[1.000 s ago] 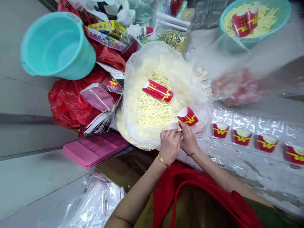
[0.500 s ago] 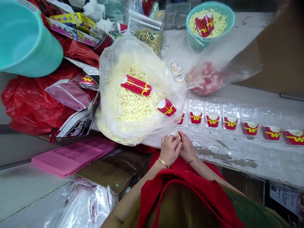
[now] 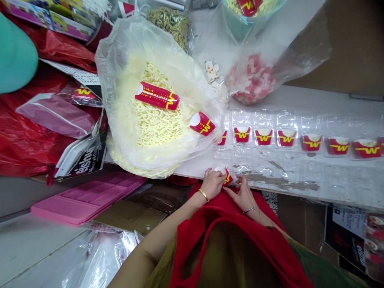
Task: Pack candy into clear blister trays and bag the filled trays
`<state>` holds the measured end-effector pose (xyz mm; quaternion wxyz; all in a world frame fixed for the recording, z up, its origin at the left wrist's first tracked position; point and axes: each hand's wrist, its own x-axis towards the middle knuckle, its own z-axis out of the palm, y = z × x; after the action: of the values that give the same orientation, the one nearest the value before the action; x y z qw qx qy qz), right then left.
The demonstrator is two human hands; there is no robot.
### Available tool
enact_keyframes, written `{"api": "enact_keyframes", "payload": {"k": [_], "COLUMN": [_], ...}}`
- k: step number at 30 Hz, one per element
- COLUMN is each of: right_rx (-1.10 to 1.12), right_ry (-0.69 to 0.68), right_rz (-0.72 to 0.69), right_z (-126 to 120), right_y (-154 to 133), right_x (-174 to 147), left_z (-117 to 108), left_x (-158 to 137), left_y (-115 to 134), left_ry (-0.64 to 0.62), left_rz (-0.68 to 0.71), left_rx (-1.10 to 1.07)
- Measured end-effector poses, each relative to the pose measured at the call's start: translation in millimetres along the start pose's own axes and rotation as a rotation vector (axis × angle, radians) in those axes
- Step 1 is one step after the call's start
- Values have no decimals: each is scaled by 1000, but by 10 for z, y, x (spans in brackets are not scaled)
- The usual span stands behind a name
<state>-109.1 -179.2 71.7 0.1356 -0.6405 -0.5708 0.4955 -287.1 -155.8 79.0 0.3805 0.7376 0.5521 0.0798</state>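
Note:
At the table's near edge, my left hand is closed on a small red fries carton with a yellow zigzag mark. My right hand is just right of the carton, its thumb and fingers apart and nothing between them. Beyond my hands lies a big clear plastic bag of pale yellow toy fries. On the fries rests a long nested stack of red cartons. A shorter carton stack lies at the bag's right side.
A row of clear plastic trays holding red cartons runs rightward along the table. Behind it are a bag of pink and white pieces and a teal tub. Pink trays and a cardboard box are at lower left.
My right hand has come away from the carton and opened, while my left keeps hold of it. The carton shows more of its front. The view has shifted, so the table contents appear higher.

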Motion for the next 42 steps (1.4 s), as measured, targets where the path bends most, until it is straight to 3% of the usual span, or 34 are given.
{"api": "enact_keyframes", "payload": {"k": [3,9,15,21,24,27,30,32,34,37,42], "right_rx": [208,457,604,556,455,355,203,96,8,-196,-452], "right_ry": [-109,-90,-68,-181,-278,-312,-265,-203,-102,121,288], "right_rz": [234,390,445,405,339,228,-19,-244,-442,-611,-594], "right_z": [93,372,394,327,190,21,-42,22,154,382,585], "right_y": [151,281,206,36,-76,-315,-757,-1116,-1440,-1724,-1711], "right_x": [-5,138,186,201,252,369,609,860,1168,1642,2054], "left_z": [18,239,258,118,2,-322,-862,-1230,-1511,-1711,-1675], "left_x": [121,322,382,375,258,173,308,533,793,1080,1086], "left_y": [-154,-246,-399,-381,-296,-279,-412,-580,-767,-984,-1066], "left_ry": [-8,-126,-113,-127,-53,165,486,633,638,526,502], "left_rz": [70,196,281,274,262,221,-21,-231,-378,-448,-338], "left_rx": [79,178,172,330,338,251,178,162,170,175,54]}}
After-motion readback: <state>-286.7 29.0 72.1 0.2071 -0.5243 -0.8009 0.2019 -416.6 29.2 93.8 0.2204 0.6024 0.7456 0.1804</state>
